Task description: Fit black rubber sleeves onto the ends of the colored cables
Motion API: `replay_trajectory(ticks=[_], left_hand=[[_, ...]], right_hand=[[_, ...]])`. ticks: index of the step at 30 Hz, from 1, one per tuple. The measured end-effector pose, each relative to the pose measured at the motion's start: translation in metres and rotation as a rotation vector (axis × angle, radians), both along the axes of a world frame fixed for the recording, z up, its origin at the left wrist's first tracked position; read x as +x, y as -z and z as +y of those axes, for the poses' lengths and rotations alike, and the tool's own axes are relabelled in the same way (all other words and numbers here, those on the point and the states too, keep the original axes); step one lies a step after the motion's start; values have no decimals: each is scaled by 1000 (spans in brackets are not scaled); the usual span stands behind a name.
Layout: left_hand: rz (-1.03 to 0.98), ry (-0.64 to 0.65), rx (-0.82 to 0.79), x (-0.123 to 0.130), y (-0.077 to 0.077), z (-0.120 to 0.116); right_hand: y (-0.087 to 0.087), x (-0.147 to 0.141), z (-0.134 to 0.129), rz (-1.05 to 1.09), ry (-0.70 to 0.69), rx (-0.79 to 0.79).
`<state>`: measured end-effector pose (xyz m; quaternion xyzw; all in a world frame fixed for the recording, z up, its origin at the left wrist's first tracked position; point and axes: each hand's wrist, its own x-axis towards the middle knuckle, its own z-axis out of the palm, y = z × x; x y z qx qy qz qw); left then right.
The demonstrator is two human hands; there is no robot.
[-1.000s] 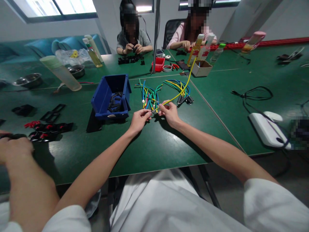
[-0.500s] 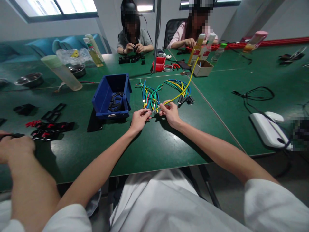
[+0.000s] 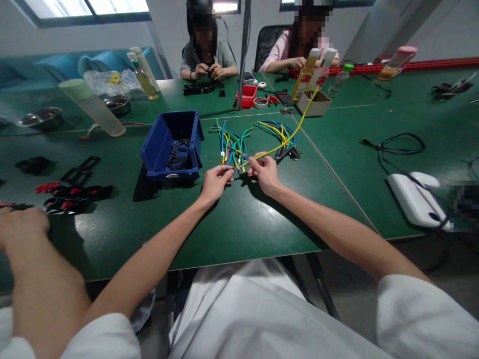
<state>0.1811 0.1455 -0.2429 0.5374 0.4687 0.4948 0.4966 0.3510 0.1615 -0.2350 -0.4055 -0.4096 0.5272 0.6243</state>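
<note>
My right hand (image 3: 264,174) pinches a long yellow wire (image 3: 288,141) near its lower end; the wire's free end arcs up to the right. My left hand (image 3: 217,183) is closed at the fingertips, just left of that end, on something too small to make out. Just beyond both hands lies a loose bundle of green, blue and yellow wires (image 3: 234,143) with metal lugs. A second wire bundle (image 3: 277,130) with black ends lies behind my right hand.
A blue bin (image 3: 153,149) of black parts stands left of my hands, on a dark flat object. Black and red parts (image 3: 80,192) and a co-worker's arm (image 3: 41,269) are further left. A white device (image 3: 415,202) with a cable lies right.
The yellow wire's free end has swung a little to the right. My hands are almost where they were, with a slightly wider gap between the fingertips.
</note>
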Motion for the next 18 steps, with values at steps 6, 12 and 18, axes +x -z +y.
replay_trajectory(ticks=[6,12,18], left_hand=[[-17,11,-1,0,-4,-2],[-26,10,-3,0,-3,-3],[-43,7,6,2,-6,-4]], right_hand=[[0,0,-1,-12,-19,3],[-1,1,-1,-7,-41,11],[-2,1,-2,-23,-43,-3]])
